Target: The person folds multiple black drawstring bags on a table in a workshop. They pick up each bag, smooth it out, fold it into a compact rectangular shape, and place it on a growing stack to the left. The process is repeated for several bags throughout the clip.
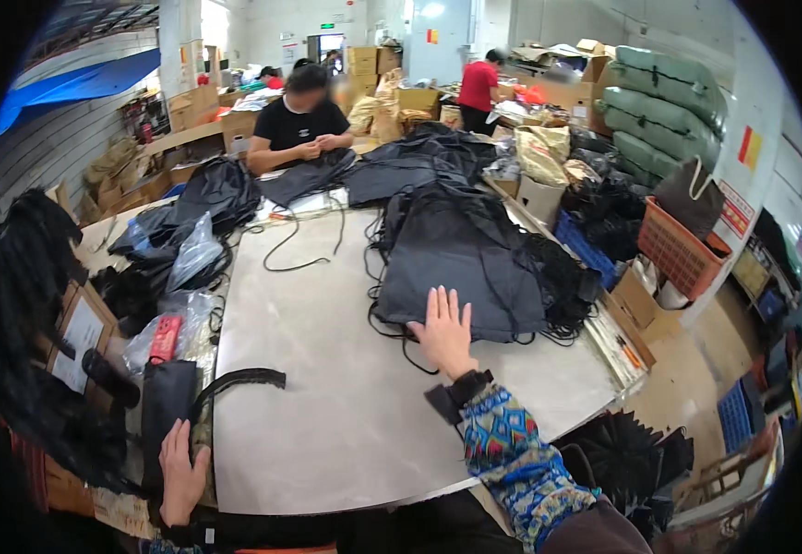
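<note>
A stack of black drawstring bags lies on the right half of the pale work table, with loose black cords trailing from its edges. My right hand rests flat on the near edge of the top bag, its fingers stretched out and holding nothing. At the table's left edge, my left hand lies with fingers extended against a folded black fabric piece. A short black strap curves from there onto the tabletop. Whether the left fingertips grip any fabric cannot be made out, but they look straight.
Across the table a person in black handles black fabric. Clear plastic bags and a red packet lie along the left side. An orange crate stands at right, below green bales. Black strips hang at far left.
</note>
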The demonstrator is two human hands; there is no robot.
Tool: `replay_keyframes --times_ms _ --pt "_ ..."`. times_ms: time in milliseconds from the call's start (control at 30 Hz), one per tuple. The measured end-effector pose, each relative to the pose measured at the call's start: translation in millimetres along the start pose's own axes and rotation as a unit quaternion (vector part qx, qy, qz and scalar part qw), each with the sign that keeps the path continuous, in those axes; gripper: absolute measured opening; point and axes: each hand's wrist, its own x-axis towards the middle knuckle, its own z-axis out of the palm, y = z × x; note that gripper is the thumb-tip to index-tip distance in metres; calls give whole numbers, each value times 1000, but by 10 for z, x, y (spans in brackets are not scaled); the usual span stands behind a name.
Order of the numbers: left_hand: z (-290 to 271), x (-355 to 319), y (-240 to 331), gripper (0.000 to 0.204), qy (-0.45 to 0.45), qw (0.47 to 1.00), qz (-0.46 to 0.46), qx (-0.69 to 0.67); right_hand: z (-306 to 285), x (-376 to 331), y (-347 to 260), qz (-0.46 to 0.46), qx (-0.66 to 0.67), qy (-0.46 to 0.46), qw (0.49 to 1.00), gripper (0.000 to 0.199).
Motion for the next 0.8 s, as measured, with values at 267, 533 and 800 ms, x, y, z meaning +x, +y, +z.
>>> replay_keyframes --times_ms 267,533,800 --pt "358 457 1101 56 -133 963 177 -154 -523 -245 305 -142 141 -67 978 15" --pt "1145 984 1948 89 -26 967 144 -209 -958 -586 56 -232 307 -294 875 54" --pt "1328 1171 2015 61 -66 961 190 -190 -846 -1016 -114 -422 332 -371 757 50"
